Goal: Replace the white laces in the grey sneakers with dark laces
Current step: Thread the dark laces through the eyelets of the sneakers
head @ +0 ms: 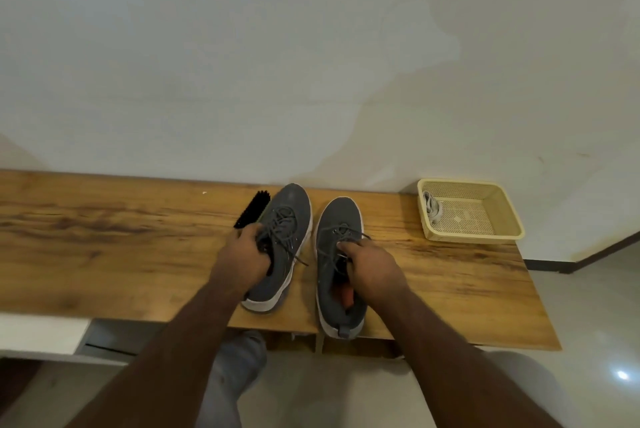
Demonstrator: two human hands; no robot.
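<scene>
Two grey sneakers sit toe-away on the bench point(104, 237) in our one head view, and both already carry dark laces. The white laces point(433, 211) lie bundled in the basket point(498, 219) at the far right, well apart from the shoes. So we judge the swap itself done and the step in hand to be setting the pair down neatly, or a last tidy of the lacing.

Our left hand point(247, 256) grips the left shoe point(280, 240) at its collar, fingers curled over the opening; that shoe looks tipped onto its side, leaning left towards the brush point(251, 214) just beside it. Our right hand point(372, 270) holds the right shoe point(337, 261) at the tongue, fingers tucked into the opening, thumb near the top eyelets. That shoe's heel overhangs the near edge of the bench.

To finish well, we would stand the left shoe flat on its sole, clear of the brush. We would also slide the right shoe away from the edge so it cannot tip off. The loose lace ends trailing between the shoes want tucking or tying; whether either knot is tied we cannot tell.
</scene>
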